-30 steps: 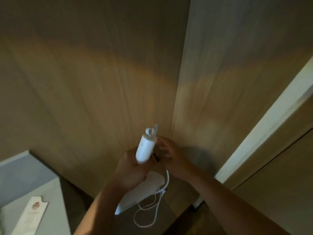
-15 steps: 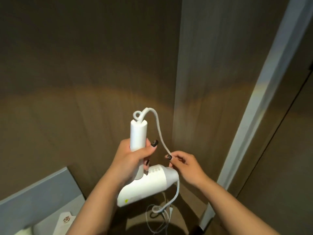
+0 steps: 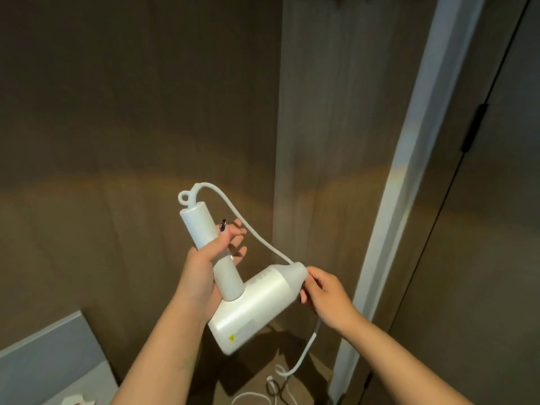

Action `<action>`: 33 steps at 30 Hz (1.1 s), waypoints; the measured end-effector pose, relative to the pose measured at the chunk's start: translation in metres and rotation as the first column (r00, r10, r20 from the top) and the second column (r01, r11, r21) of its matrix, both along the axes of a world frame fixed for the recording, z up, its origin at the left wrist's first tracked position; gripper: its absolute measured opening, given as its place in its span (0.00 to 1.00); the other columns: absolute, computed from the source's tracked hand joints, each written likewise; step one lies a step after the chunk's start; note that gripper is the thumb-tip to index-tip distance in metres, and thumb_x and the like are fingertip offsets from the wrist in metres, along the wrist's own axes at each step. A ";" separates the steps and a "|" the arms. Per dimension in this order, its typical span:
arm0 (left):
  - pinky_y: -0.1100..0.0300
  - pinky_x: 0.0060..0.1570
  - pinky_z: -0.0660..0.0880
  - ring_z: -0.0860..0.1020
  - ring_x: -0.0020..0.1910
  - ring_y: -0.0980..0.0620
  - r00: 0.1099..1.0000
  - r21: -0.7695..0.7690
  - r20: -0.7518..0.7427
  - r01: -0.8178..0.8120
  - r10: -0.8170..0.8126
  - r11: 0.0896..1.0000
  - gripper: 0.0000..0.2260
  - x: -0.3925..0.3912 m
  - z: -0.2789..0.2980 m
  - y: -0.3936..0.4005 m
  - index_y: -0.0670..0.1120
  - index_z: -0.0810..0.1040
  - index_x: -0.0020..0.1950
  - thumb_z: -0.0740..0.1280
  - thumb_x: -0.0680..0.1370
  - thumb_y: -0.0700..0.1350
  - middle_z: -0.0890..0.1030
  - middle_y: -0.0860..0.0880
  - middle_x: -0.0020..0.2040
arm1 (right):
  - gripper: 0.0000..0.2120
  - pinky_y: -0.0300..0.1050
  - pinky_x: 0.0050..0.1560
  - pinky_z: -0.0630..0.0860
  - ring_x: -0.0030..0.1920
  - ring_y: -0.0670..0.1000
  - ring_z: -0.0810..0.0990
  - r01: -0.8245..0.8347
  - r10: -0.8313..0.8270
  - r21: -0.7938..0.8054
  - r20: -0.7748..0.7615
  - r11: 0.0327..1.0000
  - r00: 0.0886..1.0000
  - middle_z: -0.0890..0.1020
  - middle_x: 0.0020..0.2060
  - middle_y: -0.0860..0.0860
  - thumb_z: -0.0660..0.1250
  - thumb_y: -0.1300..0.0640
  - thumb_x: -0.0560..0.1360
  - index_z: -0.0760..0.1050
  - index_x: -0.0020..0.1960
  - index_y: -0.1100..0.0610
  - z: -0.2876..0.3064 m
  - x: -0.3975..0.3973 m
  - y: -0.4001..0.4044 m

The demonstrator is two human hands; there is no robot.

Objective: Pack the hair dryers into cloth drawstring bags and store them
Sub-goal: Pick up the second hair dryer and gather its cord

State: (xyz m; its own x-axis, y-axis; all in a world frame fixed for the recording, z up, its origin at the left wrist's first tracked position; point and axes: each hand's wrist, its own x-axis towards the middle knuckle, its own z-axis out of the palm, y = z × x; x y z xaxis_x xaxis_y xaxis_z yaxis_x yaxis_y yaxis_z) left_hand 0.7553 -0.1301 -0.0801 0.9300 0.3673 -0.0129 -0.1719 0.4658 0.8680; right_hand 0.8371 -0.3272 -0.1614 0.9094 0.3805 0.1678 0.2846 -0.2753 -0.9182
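My right hand [image 3: 323,299] sits at the nozzle end of the white hair dryer [image 3: 257,302], fingers curled round the cord [image 3: 254,238]. The nozzle hides the fingertips from me, so the pinch point itself I cannot make out. My left hand [image 3: 204,270] wraps the dryer's handle with the thumb across it; the other fingers reach out past the far side, only partly seen. The dryer is held in the air, handle up and to the left, body low, in front of the brown wood panels [image 3: 131,112]. The cord arcs from the handle's top to the nozzle, then drops behind my right wrist into loose loops near the bottom edge, cut off there. A grey surface [image 3: 43,355] lies at near left, with something white on it that is too cropped to name. A pale door frame [image 3: 409,171] stands to the right.
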 end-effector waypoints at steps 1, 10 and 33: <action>0.40 0.62 0.73 0.80 0.59 0.41 0.998 -0.044 0.039 0.054 -0.052 0.998 0.12 0.002 0.000 -0.005 0.44 0.78 0.43 0.73 0.65 0.49 0.81 0.41 0.59 | 0.16 0.40 0.42 0.76 0.35 0.47 0.77 -0.026 0.026 0.011 -0.020 1.000 0.999 0.79 0.31 0.47 0.57 0.58 0.82 0.78 0.40 0.48 0.000 0.003 -0.007; 0.41 0.65 0.69 0.83 0.54 0.47 0.994 -0.313 0.100 -0.010 0.043 0.950 0.09 0.024 0.019 -0.033 0.48 0.73 0.41 0.64 0.78 0.51 0.86 0.48 0.49 | 0.16 0.43 0.38 0.71 0.27 0.46 0.71 -0.140 0.143 0.029 -0.209 0.990 0.967 0.74 0.24 0.48 0.57 0.59 0.82 0.78 0.40 0.60 -0.004 -0.002 -0.017; 0.59 0.36 0.75 0.78 0.34 0.53 0.961 0.525 0.048 -0.257 0.273 0.812 0.14 0.025 0.004 -0.020 0.43 0.75 0.39 0.79 0.65 0.38 0.79 0.47 0.35 | 0.12 0.35 0.28 0.69 0.21 0.42 0.68 -0.009 0.002 0.092 0.077 0.996 0.997 0.72 0.20 0.45 0.68 0.67 0.73 0.78 0.53 0.54 0.103 0.002 0.008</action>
State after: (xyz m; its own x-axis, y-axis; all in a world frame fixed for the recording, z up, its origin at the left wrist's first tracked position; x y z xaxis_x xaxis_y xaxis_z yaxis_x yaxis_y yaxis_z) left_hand 0.7806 -0.1496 -0.0764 0.7976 0.5589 0.2268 -0.1947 -0.1173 0.9738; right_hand 0.8388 -0.3192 -0.0588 0.8906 0.3652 0.2711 0.3561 -0.1889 -0.9152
